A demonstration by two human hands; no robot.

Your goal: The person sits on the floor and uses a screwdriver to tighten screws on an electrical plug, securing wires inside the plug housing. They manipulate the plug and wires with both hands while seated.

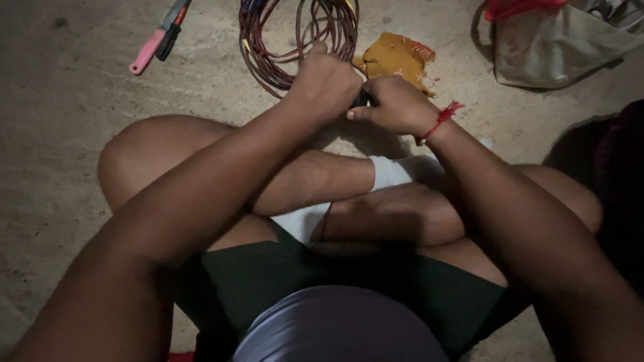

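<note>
I sit cross-legged on a concrete floor, both arms stretched out over my legs. My left hand (327, 84) is closed in a fist and my right hand (392, 106), with a red thread at the wrist, is closed next to it. Between them they grip a small dark object (362, 99), mostly hidden by the fingers. A coil of dark red and multicoloured wire (268, 64) lies on the floor just beyond my left hand. I cannot tell whether the wire runs into the hands.
A pink-handled tool and a dark red-tipped tool (157, 37) lie at the far left. An orange-yellow cloth (397, 57) sits beyond my right hand. A grey cloth bag (550, 50) with something red on top lies at the far right. A dark shape fills the right edge.
</note>
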